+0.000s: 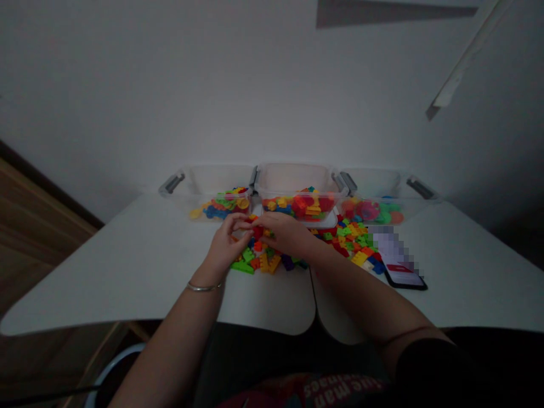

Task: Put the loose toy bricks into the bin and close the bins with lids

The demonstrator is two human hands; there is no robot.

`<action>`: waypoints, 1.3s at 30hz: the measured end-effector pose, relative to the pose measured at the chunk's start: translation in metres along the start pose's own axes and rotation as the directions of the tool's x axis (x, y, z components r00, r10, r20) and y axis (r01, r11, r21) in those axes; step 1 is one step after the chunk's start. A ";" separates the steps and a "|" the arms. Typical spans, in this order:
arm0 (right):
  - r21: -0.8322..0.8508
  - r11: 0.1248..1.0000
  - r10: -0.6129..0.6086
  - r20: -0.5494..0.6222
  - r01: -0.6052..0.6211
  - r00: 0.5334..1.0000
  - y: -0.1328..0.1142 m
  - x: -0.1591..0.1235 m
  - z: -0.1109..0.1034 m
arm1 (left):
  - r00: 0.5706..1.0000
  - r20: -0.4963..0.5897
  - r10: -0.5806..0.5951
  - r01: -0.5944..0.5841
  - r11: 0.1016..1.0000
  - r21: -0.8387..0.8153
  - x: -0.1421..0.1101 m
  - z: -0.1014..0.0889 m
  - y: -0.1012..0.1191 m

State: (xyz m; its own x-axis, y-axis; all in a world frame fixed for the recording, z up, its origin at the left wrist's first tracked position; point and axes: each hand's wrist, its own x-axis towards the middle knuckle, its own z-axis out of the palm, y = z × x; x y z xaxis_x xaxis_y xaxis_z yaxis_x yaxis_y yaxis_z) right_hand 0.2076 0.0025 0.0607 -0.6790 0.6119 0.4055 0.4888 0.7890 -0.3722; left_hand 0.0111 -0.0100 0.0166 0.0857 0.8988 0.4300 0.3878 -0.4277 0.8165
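Both hands meet over a heap of colourful toy building blocks [266,260] in the middle of the white table. My left hand [229,241] is curled, its thumb and fingertips at a small red toy block [257,232]. From the other side, the bent fingers of my right hand [284,229] close on the same red block and partly cover it. Its exact shape is hard to make out in the dim light. Yellow, green, orange and purple blocks lie just below the hands, close to my wrists.
Behind the hands stand three clear bins: left bin [204,198], middle bin [297,175] and right bin [374,190], each holding coloured plastic pieces. More loose blocks [352,241] spread rightward to a phone [399,263]. A seam [314,289] divides the tabletop [140,272].
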 end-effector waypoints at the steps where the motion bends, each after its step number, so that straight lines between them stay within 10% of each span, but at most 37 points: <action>1: -0.012 1.000 0.010 0.001 -0.010 1.000 0.000 0.000 0.002 | 1.000 0.009 -0.014 0.015 1.000 -0.004 -0.001 0.000 0.001; 19: -0.112 0.984 0.081 -0.408 -0.138 0.909 0.020 -0.005 -0.045 | 0.991 -0.130 -0.017 0.057 0.949 0.310 0.010 -0.016 -0.041; 28: -0.105 0.921 0.243 -0.599 -0.376 0.763 0.052 -0.019 -0.073 | 0.995 0.090 -0.039 0.012 0.959 0.284 0.008 -0.006 -0.062; 39: -0.249 0.805 0.412 -0.420 -0.539 0.809 0.065 -0.021 -0.078 | 0.989 0.118 0.092 -0.127 0.935 0.331 0.013 -0.002 -0.051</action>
State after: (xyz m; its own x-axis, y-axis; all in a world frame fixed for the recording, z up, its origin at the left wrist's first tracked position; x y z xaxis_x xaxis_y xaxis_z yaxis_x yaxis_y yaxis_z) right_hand 0.2965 0.0451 0.0927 -0.1180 0.8428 0.5252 0.8956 0.3188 -0.3103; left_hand -0.0088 0.0227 -0.0186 0.2291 0.8606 0.4548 0.6559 -0.4818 0.5811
